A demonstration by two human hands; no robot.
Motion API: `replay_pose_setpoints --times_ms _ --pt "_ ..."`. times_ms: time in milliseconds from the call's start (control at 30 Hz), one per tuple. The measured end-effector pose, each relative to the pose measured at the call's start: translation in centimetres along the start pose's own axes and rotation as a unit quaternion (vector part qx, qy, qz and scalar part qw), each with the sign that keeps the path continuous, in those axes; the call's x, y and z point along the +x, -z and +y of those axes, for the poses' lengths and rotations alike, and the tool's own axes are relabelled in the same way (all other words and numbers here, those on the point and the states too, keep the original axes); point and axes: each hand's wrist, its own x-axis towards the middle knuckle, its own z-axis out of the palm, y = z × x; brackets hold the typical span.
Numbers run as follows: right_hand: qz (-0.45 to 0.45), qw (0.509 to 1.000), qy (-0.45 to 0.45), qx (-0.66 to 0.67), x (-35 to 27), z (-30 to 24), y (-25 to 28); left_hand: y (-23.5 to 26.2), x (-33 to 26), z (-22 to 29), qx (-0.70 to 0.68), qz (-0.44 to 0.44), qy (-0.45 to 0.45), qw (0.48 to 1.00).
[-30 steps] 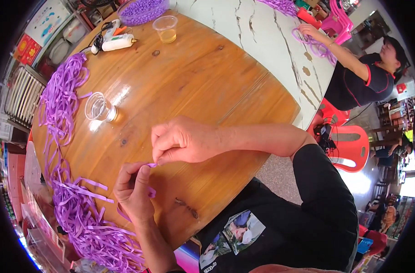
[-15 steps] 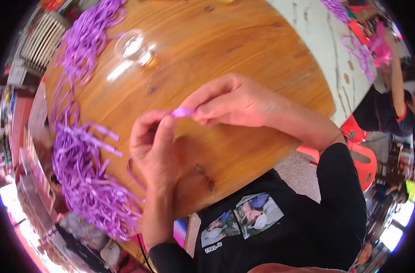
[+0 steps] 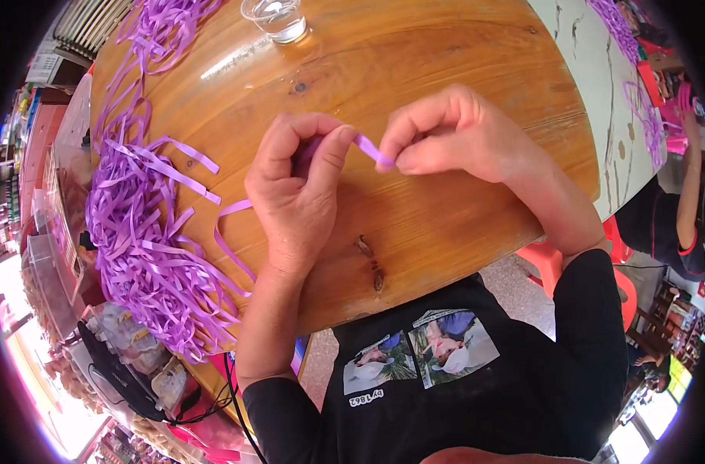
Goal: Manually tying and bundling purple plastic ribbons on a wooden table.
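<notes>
A narrow purple ribbon [image 3: 368,147] stretches between my two hands, above the wooden table [image 3: 445,224]. My left hand [image 3: 302,170] is closed around the ribbon, thumb pressed against the bent index finger; more of it shows inside the curled fingers. At the ribbon's other end my right hand [image 3: 453,135] pinches it between thumb and fingertips. Left of my left wrist, a loose purple strand curves over the tabletop. A big tangled heap of purple ribbon [image 3: 139,240] lies along the table's left side.
Toward the far edge stands a clear plastic cup [image 3: 279,19] with liquid in it. A white marbled table [image 3: 600,100] adjoins on the right, with more purple ribbon on it. Beyond it is another person's arm [image 3: 689,185]. A red plastic stool [image 3: 546,263] stands below the right edge.
My hands have drawn a little apart, showing a longer piece of ribbon between them. The view has shifted, so the cup sits higher in the picture.
</notes>
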Motion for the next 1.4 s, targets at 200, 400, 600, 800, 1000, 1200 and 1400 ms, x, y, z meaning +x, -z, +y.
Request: replay_pose_setpoints --times_ms 200,400,600,800,1000,1200,1400 --pt "0.030 0.951 0.045 0.304 0.5 1.5 -0.6 -1.9 -0.6 0.3 -0.144 0.022 0.043 0.988" --pt "0.092 0.976 0.199 -0.001 0.8 1.7 -1.0 -2.0 -1.3 -0.6 -0.140 0.012 0.007 0.990" --pt "0.160 0.905 0.280 -0.276 0.9 1.4 -1.1 -2.4 -1.4 -0.3 -0.182 0.011 0.066 0.981" --pt "0.199 0.916 0.237 -0.254 0.6 1.3 -2.0 -2.1 -1.4 -0.7 -0.108 0.013 0.067 0.992" --pt "0.114 0.953 0.219 -0.177 0.8 1.3 -1.0 -1.7 -1.6 0.3 -0.233 -0.019 0.122 0.965" --pt "0.154 0.860 0.330 -0.358 0.8 2.2 -0.8 -1.6 -1.5 0.6 -0.257 -0.022 0.202 0.945" --pt "0.167 0.740 0.451 -0.470 1.3 3.0 -0.3 -1.6 -1.6 0.1 -0.196 -0.017 0.211 0.958"
